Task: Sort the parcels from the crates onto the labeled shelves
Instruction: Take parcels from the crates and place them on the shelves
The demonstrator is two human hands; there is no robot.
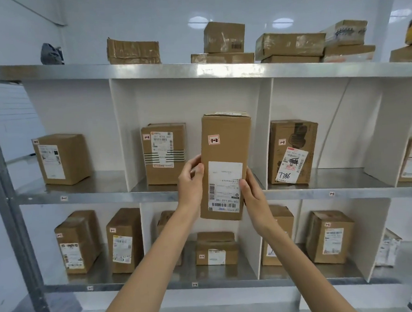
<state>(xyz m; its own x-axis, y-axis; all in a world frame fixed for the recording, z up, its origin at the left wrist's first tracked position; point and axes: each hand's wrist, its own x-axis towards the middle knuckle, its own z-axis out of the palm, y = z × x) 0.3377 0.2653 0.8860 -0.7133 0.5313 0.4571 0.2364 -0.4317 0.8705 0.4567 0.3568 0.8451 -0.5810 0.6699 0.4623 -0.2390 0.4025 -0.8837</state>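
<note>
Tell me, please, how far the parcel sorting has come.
Done: parcels already stand in the visible bays, such as the shelved parcel tagged 1-2. In hand: the left hand and right hand grip a tall parcel, also stickered 1-2, before that same bay, not yet set down. Left: placing it; the crates are out of view, so the remainder is unknown.

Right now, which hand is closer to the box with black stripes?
Left. The left hand grips the parcel by its left edge, next to the striped box. The right hand grips the parcel's other edge, farther away.
</note>
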